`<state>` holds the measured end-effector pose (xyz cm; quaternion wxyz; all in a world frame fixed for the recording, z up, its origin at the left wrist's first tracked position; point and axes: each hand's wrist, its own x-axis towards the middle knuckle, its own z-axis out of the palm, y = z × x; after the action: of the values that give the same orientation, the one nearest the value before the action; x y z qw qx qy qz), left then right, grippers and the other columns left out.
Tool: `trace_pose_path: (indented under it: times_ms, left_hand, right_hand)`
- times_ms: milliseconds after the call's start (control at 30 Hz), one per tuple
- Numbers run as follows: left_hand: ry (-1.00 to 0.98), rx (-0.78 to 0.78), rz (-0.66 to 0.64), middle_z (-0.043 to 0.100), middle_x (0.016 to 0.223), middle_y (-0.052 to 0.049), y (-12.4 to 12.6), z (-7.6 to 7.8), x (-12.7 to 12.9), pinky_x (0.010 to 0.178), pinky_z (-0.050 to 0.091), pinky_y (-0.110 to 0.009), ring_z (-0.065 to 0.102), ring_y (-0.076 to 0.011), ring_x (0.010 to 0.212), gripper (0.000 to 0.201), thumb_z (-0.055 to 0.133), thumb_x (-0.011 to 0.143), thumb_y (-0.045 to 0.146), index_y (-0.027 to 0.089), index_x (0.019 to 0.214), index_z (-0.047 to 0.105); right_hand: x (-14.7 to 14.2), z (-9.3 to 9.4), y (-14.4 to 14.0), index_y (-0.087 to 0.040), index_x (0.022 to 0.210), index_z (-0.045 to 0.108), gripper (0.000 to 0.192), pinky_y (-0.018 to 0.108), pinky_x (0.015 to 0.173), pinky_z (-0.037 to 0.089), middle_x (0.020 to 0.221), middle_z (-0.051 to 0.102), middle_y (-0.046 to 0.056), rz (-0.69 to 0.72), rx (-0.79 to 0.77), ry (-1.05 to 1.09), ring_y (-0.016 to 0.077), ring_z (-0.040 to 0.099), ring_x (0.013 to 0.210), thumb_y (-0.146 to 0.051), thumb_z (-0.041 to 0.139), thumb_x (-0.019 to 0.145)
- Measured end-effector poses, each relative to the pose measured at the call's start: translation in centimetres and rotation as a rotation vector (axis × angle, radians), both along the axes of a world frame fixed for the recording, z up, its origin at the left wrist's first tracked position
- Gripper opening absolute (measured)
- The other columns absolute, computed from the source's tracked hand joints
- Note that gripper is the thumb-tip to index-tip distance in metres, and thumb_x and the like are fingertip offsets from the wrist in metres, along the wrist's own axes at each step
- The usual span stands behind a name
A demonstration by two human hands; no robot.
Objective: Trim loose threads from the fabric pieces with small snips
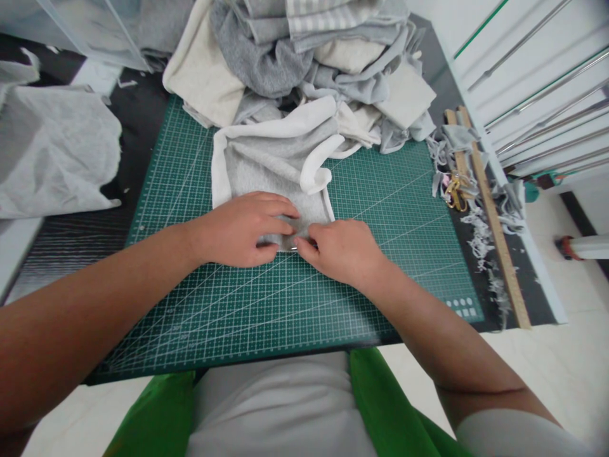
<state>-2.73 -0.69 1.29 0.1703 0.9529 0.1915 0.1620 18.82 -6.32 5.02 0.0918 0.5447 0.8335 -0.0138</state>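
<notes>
A grey piece of knit fabric (266, 166) with white edging lies on the green cutting mat (266, 311), its near edge under both hands. My left hand (247, 230) rests flat on the fabric's near left part, fingers spread and holding nothing. At the near right corner, my right hand (340, 247) is closed, thumb and fingers together. A small shiny metal tool (294, 248) pokes out by the right thumb tip, touching the near edge of the fabric. Most of that tool is hidden inside the hand, so its kind does not show.
Behind the fabric rises a pile of grey, cream and striped cloth (266, 66). A wooden ruler (497, 231), gold-handled scissors (457, 192) and fabric scraps (478, 235) lie along the right edge. Pale sheet material (57, 146) is at left, below a translucent bin (95, 28).
</notes>
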Motion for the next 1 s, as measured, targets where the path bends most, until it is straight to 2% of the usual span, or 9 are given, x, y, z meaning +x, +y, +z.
trace_pose_path:
  times_ms: [467,1000]
  left_hand:
    - [0.004,0.003,0.006,0.066,0.133,-0.009,-0.1,0.1,0.1,0.113,0.043,-0.042,0.059,-0.0253,0.126,0.024,0.058,0.085,0.023,0.020,0.104,0.074]
    - [-0.008,0.005,0.011,0.067,0.130,-0.008,0.0,0.0,0.2,0.112,0.044,-0.041,0.061,-0.0240,0.124,0.024,0.057,0.086,0.025,0.021,0.104,0.073]
  right_hand:
    - [-0.1,0.1,-0.3,-0.022,0.097,0.077,0.053,0.033,0.064,0.042,0.082,0.077,0.009,-0.031,-0.025,0.010,0.0262,0.072,0.074,-0.053,0.034,0.100]
    - [-1.2,0.6,-0.5,-0.019,0.101,0.076,0.058,0.036,0.066,0.047,0.083,0.077,0.013,-0.058,-0.046,-0.009,0.0300,0.073,0.081,-0.054,0.030,0.100]
